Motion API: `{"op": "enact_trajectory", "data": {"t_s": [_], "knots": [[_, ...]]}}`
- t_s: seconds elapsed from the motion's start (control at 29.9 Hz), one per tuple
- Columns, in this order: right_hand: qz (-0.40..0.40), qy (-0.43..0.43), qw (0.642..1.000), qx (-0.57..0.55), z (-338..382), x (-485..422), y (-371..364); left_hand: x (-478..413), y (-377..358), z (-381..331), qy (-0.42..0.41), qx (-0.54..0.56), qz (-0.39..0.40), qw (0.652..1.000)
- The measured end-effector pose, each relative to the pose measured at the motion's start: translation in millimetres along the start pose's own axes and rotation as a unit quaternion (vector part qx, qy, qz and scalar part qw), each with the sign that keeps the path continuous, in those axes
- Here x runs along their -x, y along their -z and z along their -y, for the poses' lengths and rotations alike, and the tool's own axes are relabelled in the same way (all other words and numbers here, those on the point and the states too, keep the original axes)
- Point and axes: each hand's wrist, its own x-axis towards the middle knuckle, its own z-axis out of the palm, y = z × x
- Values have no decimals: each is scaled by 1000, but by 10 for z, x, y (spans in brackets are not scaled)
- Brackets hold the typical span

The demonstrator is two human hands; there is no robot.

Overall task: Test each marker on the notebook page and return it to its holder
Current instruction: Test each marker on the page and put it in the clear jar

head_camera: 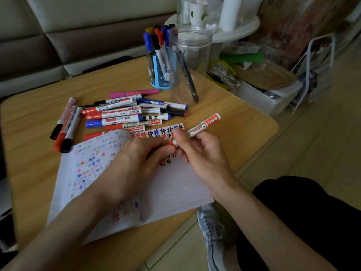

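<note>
My right hand [197, 151] grips the barrel of a red whiteboard marker [205, 125] that points up and to the right. My left hand [136, 163] pinches the red cap [171, 143] at the marker's lower end, just above the open notebook [175, 184]. The page carries rows of red, blue and black hash marks [156, 133]. A pile of several red, blue and black markers [121, 114] lies behind the notebook. A blue pen holder [159, 75] with several markers stands at the back, beside a clear plastic jar [187, 65] holding one dark pen.
The wooden table [224, 106] ends close to the right of my hands. Three markers [66, 124] lie apart at the left. Beyond the table stand a white round stand [234, 30], bins and bags. My knee and a grey shoe [213, 231] are at lower right.
</note>
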Motion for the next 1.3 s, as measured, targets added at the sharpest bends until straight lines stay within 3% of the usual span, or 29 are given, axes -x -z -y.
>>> {"op": "enact_trajectory", "data": {"t_s": [0.3,0.4,0.47,0.67,0.94,1.3], "knots": [[40,-7,998,54,91,2,43,-45,99,-41,31,108,78,991],[-31,-39,999,5,173,-80,210,-10,234,101,88,187,101,973],[-53,-19,998,-14,231,-138,343,30,327,178,125,211,69,967],[-4,-4,998,62,22,1,196,69,298,94,53,77,8,996],[-25,10,998,54,-25,-25,205,177,220,91,66,36,-19,997],[-6,55,990,131,-137,-25,197,218,168,179,85,-30,-46,995]]}}
